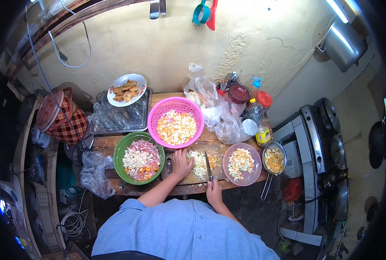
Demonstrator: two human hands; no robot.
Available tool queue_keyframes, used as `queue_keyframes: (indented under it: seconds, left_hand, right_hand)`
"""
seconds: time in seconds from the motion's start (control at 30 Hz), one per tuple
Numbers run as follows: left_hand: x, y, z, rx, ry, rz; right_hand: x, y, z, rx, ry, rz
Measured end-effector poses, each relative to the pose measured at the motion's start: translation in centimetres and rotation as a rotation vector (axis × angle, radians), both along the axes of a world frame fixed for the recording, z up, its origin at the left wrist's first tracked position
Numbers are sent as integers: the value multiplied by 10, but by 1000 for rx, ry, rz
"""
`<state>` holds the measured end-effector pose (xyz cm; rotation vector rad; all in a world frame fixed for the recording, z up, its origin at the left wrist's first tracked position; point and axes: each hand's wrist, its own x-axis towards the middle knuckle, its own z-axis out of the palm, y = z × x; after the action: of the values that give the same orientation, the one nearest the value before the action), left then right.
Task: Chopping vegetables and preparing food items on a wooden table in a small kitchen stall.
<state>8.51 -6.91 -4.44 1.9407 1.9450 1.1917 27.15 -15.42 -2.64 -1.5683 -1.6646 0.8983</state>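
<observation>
My right hand (214,191) grips the handle of a kitchen knife (208,165), its blade pointing away from me over a wooden cutting board (184,179). Left of the blade lies a heap of finely chopped pale vegetable (198,165), with orange bits (214,160) on the other side. My left hand (181,164) rests on the board beside the heap, fingers spread and holding nothing visible. Just beyond its fingertips stands a pink plastic basket (151,125) of chopped white and orange vegetables. A green bowl (117,162) to the left holds diced pink, white and orange pieces.
A translucent pink bowl (226,175) of shreds and a wire strainer (267,187) stand right. Behind are plastic bags (201,87) and an oil bottle (263,135). A metal tray (115,131) bears glasses and a plate (113,97) of fried food. A gas stove (313,139) stands far right.
</observation>
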Motion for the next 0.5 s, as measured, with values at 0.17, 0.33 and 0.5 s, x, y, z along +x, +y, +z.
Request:
queue_keyframes:
  seconds: [0.17, 0.33, 0.5]
  left_hand:
    - [10, 13, -20, -377, 112, -192]
    - [20, 5, 0, -105, 45, -449]
    - [-6, 31, 52, 192, -18, -245]
  right_hand:
    - [4, 14, -8, -17, -7, 29]
    - [6, 36, 1, -19, 29, 47]
    - [14, 52, -8, 20, 42, 51]
